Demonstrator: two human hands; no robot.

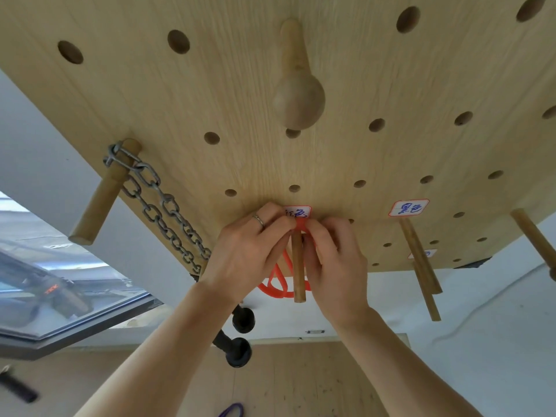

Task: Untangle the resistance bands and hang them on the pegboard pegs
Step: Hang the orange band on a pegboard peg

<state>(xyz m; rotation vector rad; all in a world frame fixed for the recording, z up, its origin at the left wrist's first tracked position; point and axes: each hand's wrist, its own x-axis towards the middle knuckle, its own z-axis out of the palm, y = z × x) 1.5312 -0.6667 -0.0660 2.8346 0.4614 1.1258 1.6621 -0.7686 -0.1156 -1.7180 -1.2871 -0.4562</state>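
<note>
A light wooden pegboard (331, 85) fills the upper view. A red resistance band (275, 284) loops over a wooden peg (298, 266) at the board's lower middle and hangs below it. My left hand (246, 254), with a ring on one finger, pinches the band at the peg's base from the left. From the right, my right hand (334, 260) pinches the same red band (301, 224) at that spot. A label (298, 211) with blue writing sits just above the peg, partly hidden by my fingers. On the floor far below lies a purple band (231, 411).
A steel chain (162, 206) hangs from a peg (105, 194) at the board's left. A knobbed peg (298, 85) sticks out up top. Two more pegs (421, 260) and a second label (408, 207) sit to the right. Black dumbbells (240, 335) lie on the floor below, with a window at left.
</note>
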